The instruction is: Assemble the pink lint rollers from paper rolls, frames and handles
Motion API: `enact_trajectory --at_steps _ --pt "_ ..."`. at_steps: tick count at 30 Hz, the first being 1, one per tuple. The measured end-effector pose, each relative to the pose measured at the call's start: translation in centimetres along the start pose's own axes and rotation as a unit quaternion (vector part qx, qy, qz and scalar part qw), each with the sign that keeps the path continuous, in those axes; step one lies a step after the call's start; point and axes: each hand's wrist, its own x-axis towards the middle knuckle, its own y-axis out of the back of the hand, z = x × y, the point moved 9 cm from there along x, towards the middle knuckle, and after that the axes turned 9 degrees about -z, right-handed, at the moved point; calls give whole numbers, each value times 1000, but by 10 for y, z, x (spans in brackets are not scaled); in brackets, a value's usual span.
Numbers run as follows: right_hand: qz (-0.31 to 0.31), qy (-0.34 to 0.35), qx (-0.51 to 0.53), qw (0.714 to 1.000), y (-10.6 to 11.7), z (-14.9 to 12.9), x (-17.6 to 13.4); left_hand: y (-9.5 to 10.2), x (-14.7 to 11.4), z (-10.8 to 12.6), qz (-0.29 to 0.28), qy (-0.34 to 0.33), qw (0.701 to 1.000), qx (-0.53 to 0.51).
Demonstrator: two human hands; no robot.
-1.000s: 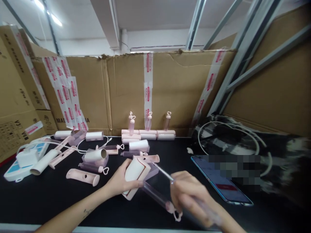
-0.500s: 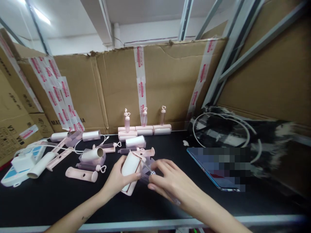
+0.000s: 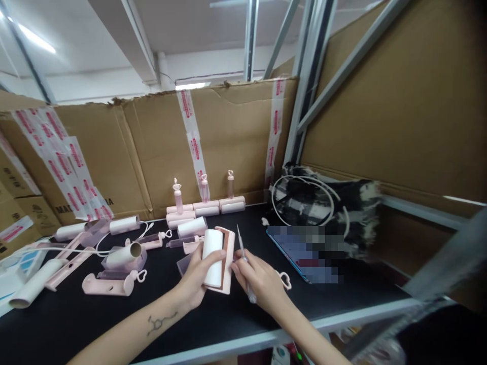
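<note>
My left hand (image 3: 196, 276) is closed around a small lint roller, with a white sticky roll (image 3: 213, 257) in a pale pink holder (image 3: 229, 263). A reddish-brown strip shows between roll and holder. In my right hand (image 3: 261, 276), just right of the roller, is a slim screwdriver (image 3: 240, 238); its metal shaft points up and its clear handle (image 3: 251, 293) shows below the fingers. A pink heart-shaped loop (image 3: 285, 280) pokes out behind that hand; whether it is held I cannot tell. Partly hidden behind my left hand is a clear purplish cover (image 3: 184, 264).
Assembled pink rollers (image 3: 205, 208) with heart-loop handles stand along the cardboard wall (image 3: 163, 142). Several loose white rolls (image 3: 124, 255) and pink holders (image 3: 108, 286) lie left. Beside them is a power strip (image 3: 15, 276) with cables. A phone (image 3: 292, 253) and coiled cable (image 3: 274, 203) lie right.
The view has swung right, so the bench things sit further left. The lint roller is turned more upright, its pink holder facing right. The screwdriver has come away from it and points up.
</note>
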Motion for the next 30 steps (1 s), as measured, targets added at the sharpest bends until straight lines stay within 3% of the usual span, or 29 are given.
enact_trajectory --at_steps 5,10,13,16,19,22,24,27,30 --pt "40 -61 -62 995 9 6 5 1 -12 -16 -3 48 993 -109" --pt "60 -84 -110 989 13 5 20 0 -14 -14 5 40 991 -124" --pt "65 -101 -94 988 17 19 25 2 -11 -2 6 31 986 -163" --pt "75 -195 -88 974 24 61 17 23 -11 28 20 -31 981 -189" --pt "-10 -226 -46 973 9 92 12 58 -13 61 75 -105 988 -88" --pt "-113 -196 137 965 -19 90 15 70 -7 74 97 -118 984 88" --pt "-110 -201 281 932 -26 82 21 62 1 73 84 -114 969 200" --pt "-52 -208 419 882 -20 73 39 45 8 70 70 -128 939 313" --pt "-31 -188 431 882 -13 64 59 32 9 69 55 -151 923 349"
